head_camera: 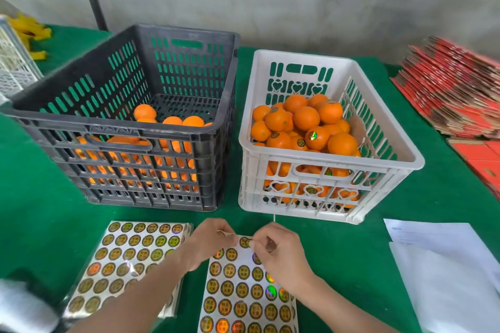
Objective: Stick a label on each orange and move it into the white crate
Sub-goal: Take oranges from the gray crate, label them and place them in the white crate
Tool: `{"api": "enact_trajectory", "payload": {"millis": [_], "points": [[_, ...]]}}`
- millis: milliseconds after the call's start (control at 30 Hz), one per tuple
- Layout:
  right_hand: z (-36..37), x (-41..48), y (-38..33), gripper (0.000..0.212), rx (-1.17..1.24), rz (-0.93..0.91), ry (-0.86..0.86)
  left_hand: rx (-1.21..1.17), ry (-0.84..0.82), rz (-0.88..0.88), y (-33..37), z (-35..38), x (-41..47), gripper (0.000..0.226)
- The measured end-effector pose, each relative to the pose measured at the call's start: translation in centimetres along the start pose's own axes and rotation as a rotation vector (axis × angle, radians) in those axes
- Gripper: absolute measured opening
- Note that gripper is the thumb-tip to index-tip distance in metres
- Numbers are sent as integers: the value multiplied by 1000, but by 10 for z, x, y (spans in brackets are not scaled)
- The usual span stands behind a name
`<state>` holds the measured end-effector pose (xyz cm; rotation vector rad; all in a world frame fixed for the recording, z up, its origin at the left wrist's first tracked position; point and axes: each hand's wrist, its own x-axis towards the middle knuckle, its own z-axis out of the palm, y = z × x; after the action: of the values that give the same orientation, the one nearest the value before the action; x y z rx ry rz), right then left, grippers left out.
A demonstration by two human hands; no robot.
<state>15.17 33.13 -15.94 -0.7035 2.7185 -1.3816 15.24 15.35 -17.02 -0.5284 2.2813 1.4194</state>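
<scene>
A sheet of round gold labels (243,297) lies on the green table in front of me. My left hand (208,244) pinches the sheet's top left corner and lifts it. My right hand (278,250) pinches a label (244,242) at the sheet's top edge. The white crate (251,127) on the right holds many oranges, some with a label such as the labelled orange (316,138). The dark grey crate (81,127) on the left holds several unlabelled oranges (173,121).
A stack of more label sheets (130,259) in clear wrap lies at the lower left. White papers (438,265) lie at the right. Flat red cartons (454,89) are piled at the far right. A white wire basket (13,62) stands at the far left.
</scene>
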Motion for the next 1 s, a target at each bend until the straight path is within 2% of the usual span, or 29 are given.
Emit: {"api": "enact_trajectory", "payload": {"millis": [67, 100, 133, 200, 267, 333, 433, 500, 567, 633, 700, 800, 867, 933, 1000], "points": [[-6, 5, -8, 10, 37, -32, 14, 330, 59, 61, -3, 3, -3, 30], [-8, 9, -13, 10, 55, -51, 21, 489, 144, 117, -2, 4, -7, 43], [-11, 13, -19, 9, 73, -72, 26, 546, 245, 224, 1, 4, -12, 47], [-15, 24, -33, 9, 105, -130, 34, 374, 371, 536, 15, -6, -28, 30], [-20, 36, -52, 7, 102, -218, 64, 207, 407, 776, 33, -23, -44, 12], [-26, 50, -78, 9, 99, -349, 147, 117, 416, 896, 54, -48, -62, 7], [-32, 82, -115, 11, 181, -551, 311, 75, 494, 979, 79, -89, -81, 19], [-34, 112, -135, 8, 214, -591, 371, 83, 600, 988, 88, -119, -85, 10], [-33, 143, -148, 5, 186, -556, 347, 95, 712, 960, 97, -154, -81, 16], [-29, 173, -155, 9, 106, -505, 242, 148, 776, 900, 109, -193, -68, 21], [-24, 201, -159, 19, -4, -455, 87, 262, 756, 805, 120, -230, -49, 24], [-12, 229, -166, 38, -173, -375, -176, 386, 602, 591, 131, -266, -11, 29], [-5, 238, -166, 48, -263, -344, -303, 517, 476, 455, 133, -279, 18, 25], [-3, 241, -162, 53, -305, -311, -349, 786, 306, 352, 135, -285, 47, 26], [-2, 241, -160, 56, -311, -255, -341, 1034, 120, 241, 134, -285, 74, 36]]}}
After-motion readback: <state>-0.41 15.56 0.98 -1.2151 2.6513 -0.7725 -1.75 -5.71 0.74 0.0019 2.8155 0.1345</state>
